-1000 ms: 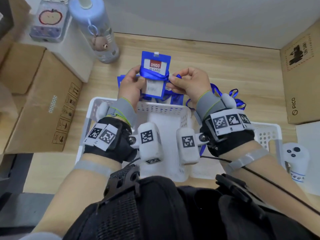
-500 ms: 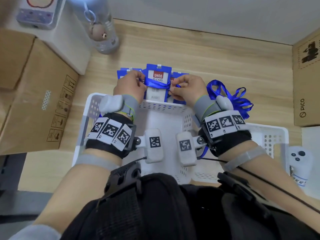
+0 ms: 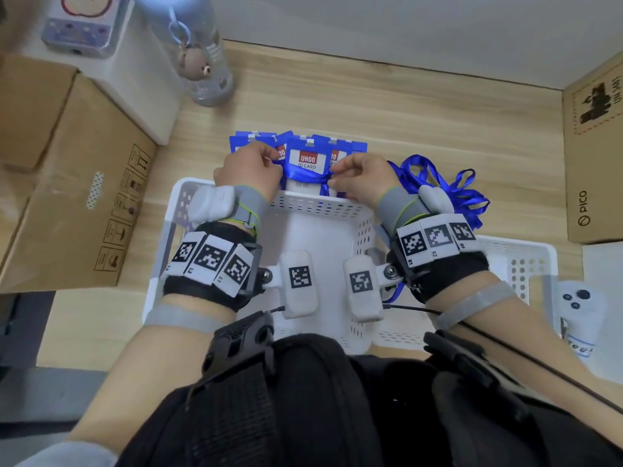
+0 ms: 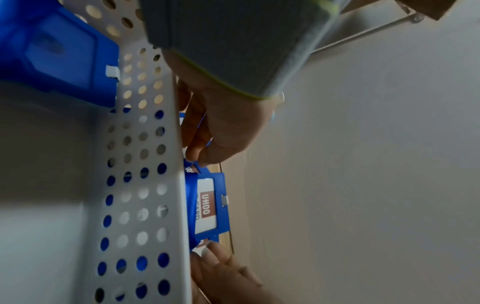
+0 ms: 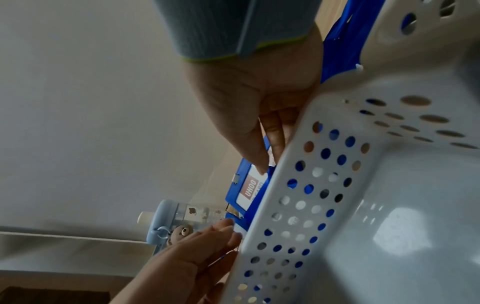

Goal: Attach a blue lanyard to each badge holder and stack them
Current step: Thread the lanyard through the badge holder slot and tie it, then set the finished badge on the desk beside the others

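Both hands [image 3: 251, 170] [image 3: 362, 178] pinch blue lanyard [image 3: 305, 175] wrapped across blue "UHOO" badge holder [image 3: 306, 160]

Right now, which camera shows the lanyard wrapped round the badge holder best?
The head view: the lanyard crosses the whole badge holder between both hands. In the left wrist view it is a thin strip beside the basket wall; the right wrist view barely shows it.

The right hand [image 5: 262, 115] pinches at a blue badge holder [image 5: 246, 193] beside the white perforated basket [image 5: 324, 185]. The left hand [image 5: 197, 246] reaches its other edge. A bottle [image 5: 182, 214] lies beyond.
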{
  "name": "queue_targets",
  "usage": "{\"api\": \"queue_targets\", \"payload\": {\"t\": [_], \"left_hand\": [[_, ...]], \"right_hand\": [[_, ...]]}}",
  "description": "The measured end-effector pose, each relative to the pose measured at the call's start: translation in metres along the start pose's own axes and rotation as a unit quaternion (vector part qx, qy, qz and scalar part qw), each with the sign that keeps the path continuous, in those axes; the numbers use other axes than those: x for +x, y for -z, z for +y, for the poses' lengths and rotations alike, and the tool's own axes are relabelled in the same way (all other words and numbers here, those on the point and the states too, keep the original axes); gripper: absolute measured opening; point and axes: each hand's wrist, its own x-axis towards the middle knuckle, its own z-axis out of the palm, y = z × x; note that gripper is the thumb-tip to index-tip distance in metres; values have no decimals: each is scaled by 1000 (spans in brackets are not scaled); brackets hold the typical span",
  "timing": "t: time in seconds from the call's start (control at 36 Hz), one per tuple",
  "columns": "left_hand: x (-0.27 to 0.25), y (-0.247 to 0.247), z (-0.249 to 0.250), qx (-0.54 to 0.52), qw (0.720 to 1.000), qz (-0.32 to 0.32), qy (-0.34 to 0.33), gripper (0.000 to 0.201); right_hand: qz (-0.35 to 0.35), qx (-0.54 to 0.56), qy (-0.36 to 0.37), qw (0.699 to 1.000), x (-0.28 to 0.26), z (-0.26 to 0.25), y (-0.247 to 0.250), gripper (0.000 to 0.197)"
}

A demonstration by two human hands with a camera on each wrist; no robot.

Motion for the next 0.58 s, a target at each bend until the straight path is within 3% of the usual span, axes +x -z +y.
{"api": "queue_targets", "payload": {"t": [0.14, 0.28, 0.36, 0.44, 0.5, 0.58], "left_hand": [[-13, 15, -8, -60, 995, 75, 6, 23], [-26, 25, -27, -148, 982, 106, 42, 23], [-36, 25, -38, -139, 984, 91, 70, 27], [-46, 22, -47, -92, 988, 93, 80, 8], [-51, 19, -51, -71, 989, 86, 92, 6], [-56, 13, -60, -17, 992, 35, 120, 33]], "right_hand": [[40, 55, 71, 995, -13, -7, 0, 19], [54, 94, 133, 985, -29, -16, 1, 19], [44, 93, 147, 984, -39, -19, -3, 15], [37, 84, 150, 984, -46, -16, -7, 15], [33, 76, 145, 986, -48, -12, -9, 17], [22, 60, 141, 988, -53, -6, -13, 14]]}}
